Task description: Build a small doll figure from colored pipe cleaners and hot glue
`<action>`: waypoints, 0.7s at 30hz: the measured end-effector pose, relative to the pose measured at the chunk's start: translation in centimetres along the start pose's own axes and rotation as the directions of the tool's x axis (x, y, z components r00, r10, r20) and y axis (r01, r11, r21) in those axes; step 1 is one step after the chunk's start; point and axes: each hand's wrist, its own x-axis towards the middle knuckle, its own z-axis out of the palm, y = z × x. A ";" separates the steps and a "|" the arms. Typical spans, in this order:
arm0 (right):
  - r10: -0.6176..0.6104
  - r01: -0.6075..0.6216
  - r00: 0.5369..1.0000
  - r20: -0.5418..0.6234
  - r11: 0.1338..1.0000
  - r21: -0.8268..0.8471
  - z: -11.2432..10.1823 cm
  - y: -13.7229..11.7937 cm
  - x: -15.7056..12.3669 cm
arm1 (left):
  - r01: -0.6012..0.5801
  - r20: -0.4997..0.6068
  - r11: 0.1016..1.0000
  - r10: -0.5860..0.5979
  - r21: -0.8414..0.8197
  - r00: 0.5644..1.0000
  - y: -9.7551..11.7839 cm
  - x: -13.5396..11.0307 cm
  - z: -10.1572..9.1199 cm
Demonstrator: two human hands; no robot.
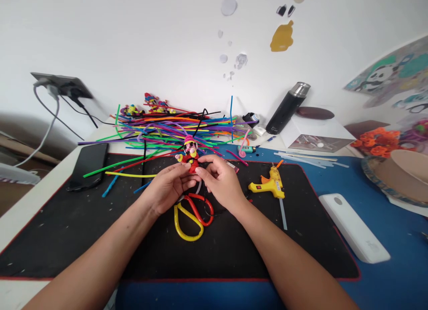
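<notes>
A small pipe-cleaner figure [190,150] stands upright between my hands, with a pink and yellow head, yellow cuffs and a red lower part. My left hand [171,183] pinches its lower left side between thumb and fingers. From the other side, my right hand [219,178] grips the red base with thumb and forefinger. Just below lie scissors [189,235] with one yellow and one red handle; their blades are hidden under my hands. To the right, a yellow hot glue gun [272,183] rests on the black mat [227,256], a glue stick poking from its back.
Behind my hands spreads a heap of coloured pipe cleaners [174,128], with several finished figures [157,104] at its back. A phone [88,165] lies at left. A black thermos [289,107], a white box [317,129], glue sticks [307,158] and a long white case [354,227] are at right.
</notes>
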 end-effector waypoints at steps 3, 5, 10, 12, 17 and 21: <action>0.003 -0.003 1.000 -0.004 1.000 -0.002 0.0 0.0 0.0 | 0.001 -0.001 1.000 -0.001 0.009 1.000 0.0 0.0 0.1; 0.005 -0.005 1.000 -0.004 1.000 -0.007 -0.1 0.0 0.0 | -0.006 0.001 1.000 0.006 0.019 1.000 0.0 0.0 0.1; 0.004 -0.004 1.000 0.000 1.000 -0.010 -0.1 0.1 0.0 | -0.014 0.009 0.999 0.014 0.035 1.000 0.0 0.0 0.2; 0.003 -0.003 1.000 0.001 1.000 -0.006 -0.1 0.2 0.1 | -0.007 0.006 0.999 0.006 0.034 1.000 0.1 -0.1 0.2; 0.005 -0.005 1.000 0.003 1.000 -0.003 -0.1 0.4 0.1 | -0.017 -0.019 1.000 0.017 0.025 1.000 0.0 0.0 0.2; -0.007 0.007 1.000 -0.002 1.000 -0.024 0.1 0.5 0.0 | -0.044 -0.026 0.999 0.044 0.022 0.999 -0.2 0.1 0.1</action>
